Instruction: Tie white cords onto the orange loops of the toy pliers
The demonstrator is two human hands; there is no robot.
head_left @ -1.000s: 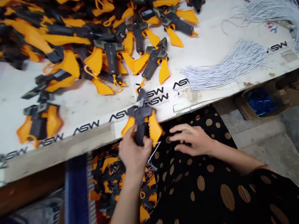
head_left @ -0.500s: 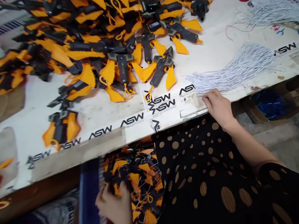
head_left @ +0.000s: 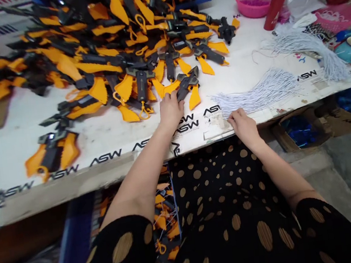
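In the head view, the left hand (head_left: 171,111) has its fingers and thumb closed about the near end of a black-and-orange toy (head_left: 187,82), which extends far and right from it on the tabletop (head_left: 104,132). This toy lies at the near right edge of a large pile of similar toys (head_left: 102,44). The right hand (head_left: 244,128) is pinched at the near left end of the white strings (head_left: 263,94); whether it grips a strand cannot be told. A pink bowl (head_left: 256,11) stands far right.
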